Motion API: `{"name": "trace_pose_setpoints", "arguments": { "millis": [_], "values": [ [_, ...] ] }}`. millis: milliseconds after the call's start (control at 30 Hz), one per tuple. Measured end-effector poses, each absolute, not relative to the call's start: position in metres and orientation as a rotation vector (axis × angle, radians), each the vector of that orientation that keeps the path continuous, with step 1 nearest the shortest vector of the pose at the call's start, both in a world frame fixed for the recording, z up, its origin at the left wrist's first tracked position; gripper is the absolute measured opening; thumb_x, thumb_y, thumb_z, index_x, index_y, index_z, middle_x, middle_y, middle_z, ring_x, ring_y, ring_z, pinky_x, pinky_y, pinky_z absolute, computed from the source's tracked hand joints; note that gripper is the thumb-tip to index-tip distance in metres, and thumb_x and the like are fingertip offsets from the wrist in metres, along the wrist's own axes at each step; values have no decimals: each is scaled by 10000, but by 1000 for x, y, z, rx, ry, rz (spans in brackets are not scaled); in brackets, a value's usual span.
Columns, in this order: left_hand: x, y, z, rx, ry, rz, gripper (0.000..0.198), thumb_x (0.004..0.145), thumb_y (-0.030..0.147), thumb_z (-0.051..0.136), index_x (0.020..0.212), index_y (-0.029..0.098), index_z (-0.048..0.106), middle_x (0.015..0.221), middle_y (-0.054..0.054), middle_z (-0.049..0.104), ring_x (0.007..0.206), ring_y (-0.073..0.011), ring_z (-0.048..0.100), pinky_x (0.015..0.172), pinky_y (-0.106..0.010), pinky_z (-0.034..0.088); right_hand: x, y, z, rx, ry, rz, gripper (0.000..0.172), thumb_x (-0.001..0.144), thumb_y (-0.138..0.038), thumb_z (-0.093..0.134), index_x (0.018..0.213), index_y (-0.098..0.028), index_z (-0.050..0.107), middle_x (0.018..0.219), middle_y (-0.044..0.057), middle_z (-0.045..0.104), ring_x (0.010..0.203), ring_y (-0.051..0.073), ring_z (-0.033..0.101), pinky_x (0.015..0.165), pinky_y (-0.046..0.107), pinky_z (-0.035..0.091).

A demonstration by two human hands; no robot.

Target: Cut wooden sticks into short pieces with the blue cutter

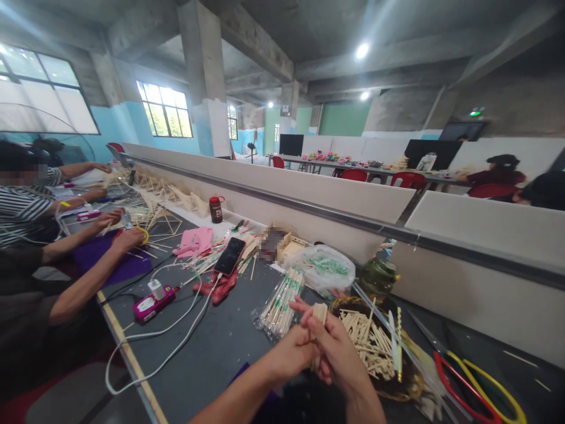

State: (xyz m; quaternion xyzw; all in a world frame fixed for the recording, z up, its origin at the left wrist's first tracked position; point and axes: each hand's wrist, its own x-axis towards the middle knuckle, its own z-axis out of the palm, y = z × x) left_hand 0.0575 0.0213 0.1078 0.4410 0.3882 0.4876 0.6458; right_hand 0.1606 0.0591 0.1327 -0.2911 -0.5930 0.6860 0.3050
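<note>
Hands, a pair: left hand and right hand, together, clamped on a bundle of pale wooden sticks, lower centre of frame. Basket, lower right, holding loose sticks. Plastic-wrapped sticks, just beyond the hands. Scissors, red-and-yellow handles, lower right corner.

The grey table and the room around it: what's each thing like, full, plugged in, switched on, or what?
Stick bundle: held between both hands
Left hand: closed on the bundle
Right hand: closed on it too
Phone: plugged into a cable
Power strip: in use, white plug in
Basket: heaped with short sticks
Bottle: upright, lidded
Ceiling light: on
</note>
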Motion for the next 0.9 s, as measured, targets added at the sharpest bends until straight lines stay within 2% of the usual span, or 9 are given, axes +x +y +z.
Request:
{"name": "trace_pose_setpoints", "arguments": {
  "millis": [67,133,200,233,300,400,533,733,900],
  "values": [
    [63,23,107,1004,848,1125,508,713,613,618,613,117,586,537,-35,560,486,-121,545,541,-247,443,161,59,136,-799,-1418,1862,418,825,-560,537,933,-170,645,1248,149,597,271,12,423,211,160,261],
    [64,24,105,1030,801,1090,524,702,645,609,679,122,582,555,-35,572,477,-122,545,503,-237,431,165,65,137,-789,-1224,1861,397,820,-551,553,873,-169,648,1118,133,668,403,97,578,280,199,406],
    [62,24,100,1045,794,1011,535,703,663,592,783,135,570,564,-25,585,459,-124,545,458,-222,408,172,75,135,-705,-1002,1831,319,800,-505,613,798,-186,636,920,90,714,726,211,695,552,310,579],
    [60,23,97,1047,816,971,536,709,666,580,814,141,559,559,-18,587,449,-123,543,442,-215,396,176,80,133,-652,-894,1828,273,784,-471,651,772,-199,625,827,56,711,855,235,689,703,369,586],
    [54,21,91,1057,905,918,521,727,657,563,794,140,548,544,-12,586,444,-116,540,432,-200,371,184,92,125,-576,-692,1858,221,739,-407,723,753,-217,612,713,-13,679,898,215,680,850,412,545],
    [43,21,88,1027,1076,1004,519,722,644,577,768,127,561,583,-18,599,501,-117,564,463,-203,388,189,104,111,-559,-455,1901,238,671,-347,794,768,-219,619,703,-51,673,786,148,683,846,358,547],
    [34,26,96,892,1147,1147,534,704,648,594,790,122,579,716,-34,616,564,-134,613,485,-226,432,185,109,99,-562,-352,1902,216,681,-327,791,756,-205,629,743,-26,696,804,144,681,847,339,545],
    [41,29,104,939,1101,1030,584,769,678,485,860,111,591,732,-75,651,593,-148,628,477,-220,434,174,98,108,-560,-481,1913,223,693,-312,784,787,-200,616,667,-45,662,678,128,666,728,291,551],
    [58,28,101,1030,1034,939,555,711,673,571,794,124,551,620,-25,606,474,-97,542,443,-199,408,165,85,115,-653,-782,1842,295,738,-445,720,804,-183,600,728,26,704,859,222,684,841,360,501]
  ]
}}
